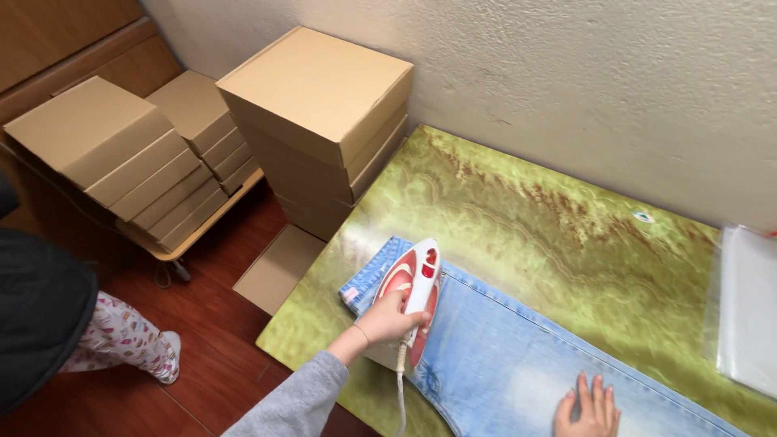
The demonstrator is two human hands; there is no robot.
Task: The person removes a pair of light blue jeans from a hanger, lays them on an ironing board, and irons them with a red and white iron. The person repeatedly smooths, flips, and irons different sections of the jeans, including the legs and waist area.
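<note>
My left hand point(388, 320), in a grey sleeve, grips the handle of a red and white steam iron point(411, 291). The iron rests on light blue jeans point(502, 356) near the leg's cuff, its tip pointing away from me, its white cord hanging down by my wrist. The jeans lie flat across a table with a green and brown marbled cover point(518, 210). My right hand point(587, 409) lies flat on the denim at the lower edge of the view, fingers spread, holding nothing.
Stacks of flat cardboard boxes point(320, 105) stand beside the table's far-left corner, with more boxes point(121, 154) on a low rack. Clear plastic bags point(749, 307) lie at the table's right end. Another person's patterned trouser leg point(121, 336) is on the wooden floor at left.
</note>
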